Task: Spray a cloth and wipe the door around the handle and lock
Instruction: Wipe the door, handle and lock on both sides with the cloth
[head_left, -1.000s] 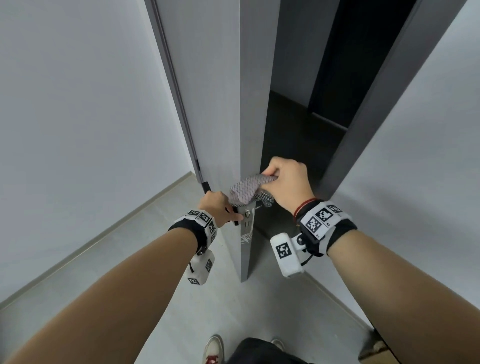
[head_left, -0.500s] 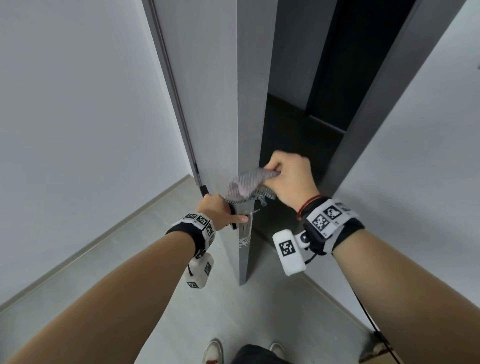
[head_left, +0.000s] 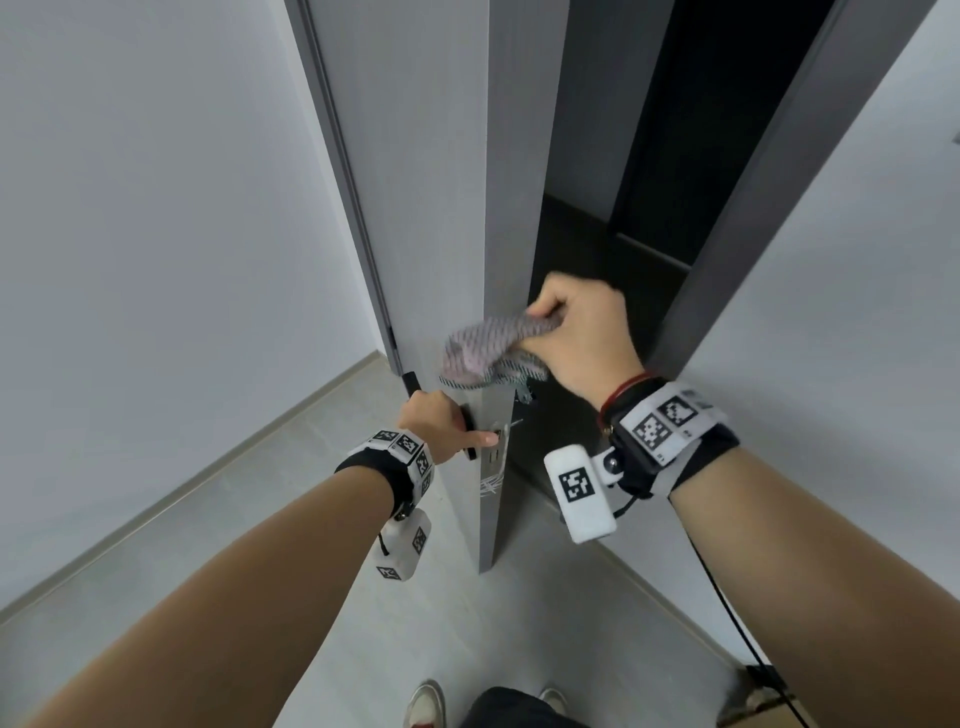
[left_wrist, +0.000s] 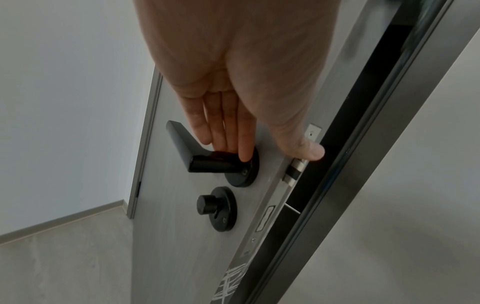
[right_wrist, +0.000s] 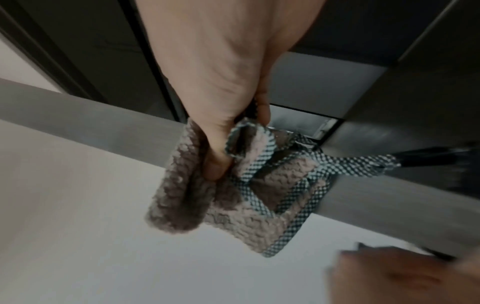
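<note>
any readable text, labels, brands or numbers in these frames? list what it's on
No readable words, brands or numbers in any view.
Wristbands: black-and-white square marker patterns only, no letters.
White wrist camera housings: same kind of marker, no text.
Door edge: white scribble marks below the latch, not legible as writing.
Black handle and lock knob: no visible marking.
Cloth: checked trim, no tag seen.

Nubbly woven cloth (right_wrist: 228, 209); matt black handle (left_wrist: 197, 153); brushed metal lock plate (left_wrist: 296, 170); faintly grained door (head_left: 415, 208).
</note>
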